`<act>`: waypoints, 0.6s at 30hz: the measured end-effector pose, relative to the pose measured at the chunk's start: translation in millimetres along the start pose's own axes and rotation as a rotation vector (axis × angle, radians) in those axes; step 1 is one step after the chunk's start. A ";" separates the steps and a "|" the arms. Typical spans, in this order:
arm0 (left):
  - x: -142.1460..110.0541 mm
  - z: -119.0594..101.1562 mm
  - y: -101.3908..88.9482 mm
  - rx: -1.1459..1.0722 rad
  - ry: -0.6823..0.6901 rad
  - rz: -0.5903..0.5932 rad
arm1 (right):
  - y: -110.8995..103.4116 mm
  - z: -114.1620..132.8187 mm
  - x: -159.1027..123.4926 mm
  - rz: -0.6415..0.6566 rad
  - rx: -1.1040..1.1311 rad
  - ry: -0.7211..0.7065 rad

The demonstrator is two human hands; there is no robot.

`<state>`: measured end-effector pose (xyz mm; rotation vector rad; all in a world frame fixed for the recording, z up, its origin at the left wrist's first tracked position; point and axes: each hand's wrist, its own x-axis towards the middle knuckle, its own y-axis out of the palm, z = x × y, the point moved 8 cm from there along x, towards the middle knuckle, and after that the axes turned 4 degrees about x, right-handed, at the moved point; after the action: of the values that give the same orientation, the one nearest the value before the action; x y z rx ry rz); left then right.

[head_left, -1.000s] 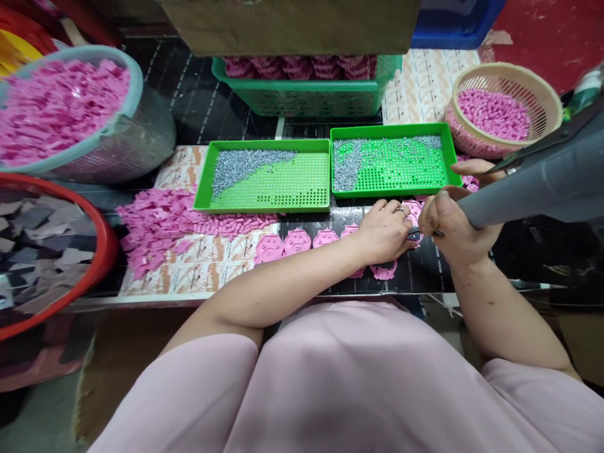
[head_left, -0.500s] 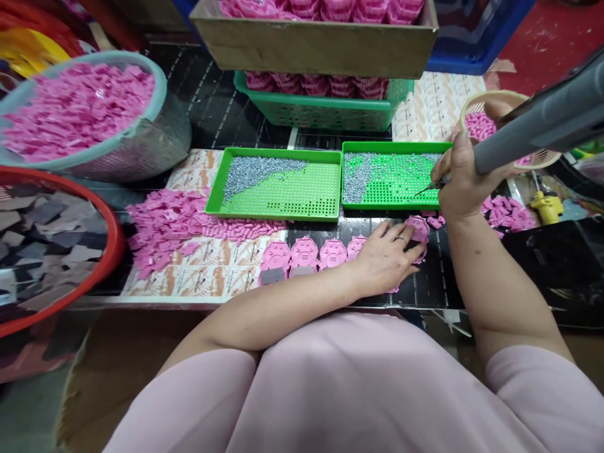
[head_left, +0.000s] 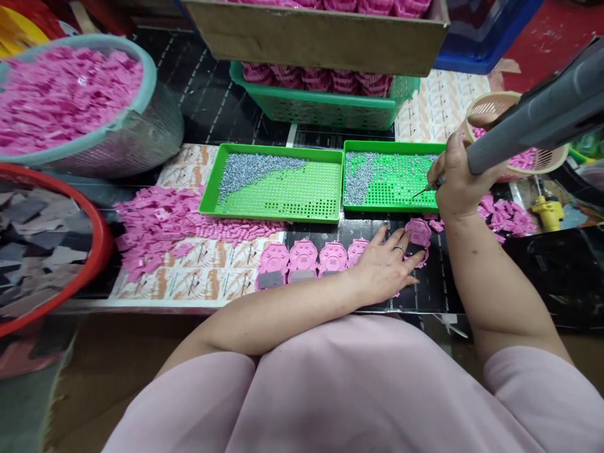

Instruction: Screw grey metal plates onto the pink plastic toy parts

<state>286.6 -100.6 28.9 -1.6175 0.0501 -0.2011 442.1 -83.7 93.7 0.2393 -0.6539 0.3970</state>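
My right hand [head_left: 455, 182] is closed round a grey electric screwdriver [head_left: 533, 123]. Its thin bit points into the right green tray [head_left: 391, 196], which holds small silver screws. My left hand [head_left: 387, 264] lies flat with fingers spread on the black tabletop. Its fingertips touch a pink plastic shell [head_left: 418, 231]. A row of similar pink shells [head_left: 302, 258] lies to the left of that hand. A second green screw tray [head_left: 278, 211] sits further left.
A grey basket of pink parts [head_left: 70, 100] and a red tub of grey pieces [head_left: 38, 251] stand at left. Loose pink parts [head_left: 155, 223] lie before them. A green crate [head_left: 325, 110], a cardboard box [head_left: 311, 38], a tan basket [head_left: 519, 157] and a yellow object [head_left: 547, 211] sit behind and right.
My right hand lifted the screwdriver from the pink shell up to the right screw tray and holds there. My left hand opened flat beside the shell.
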 end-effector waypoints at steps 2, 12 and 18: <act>-0.1 -0.2 0.0 0.001 -0.001 -0.004 | 0.8 -0.7 0.2 0.006 -0.004 -0.005; -0.3 1.5 3.6 -0.044 -0.026 0.048 | -12.4 69.2 -12.0 -0.084 0.244 -0.166; 1.0 1.8 3.0 -0.029 -0.020 0.072 | -14.6 67.7 -53.8 0.122 0.107 0.070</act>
<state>288.2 -99.1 26.0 -1.6436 0.0958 -0.1294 372.8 -134.8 110.6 0.2869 -0.5802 0.5559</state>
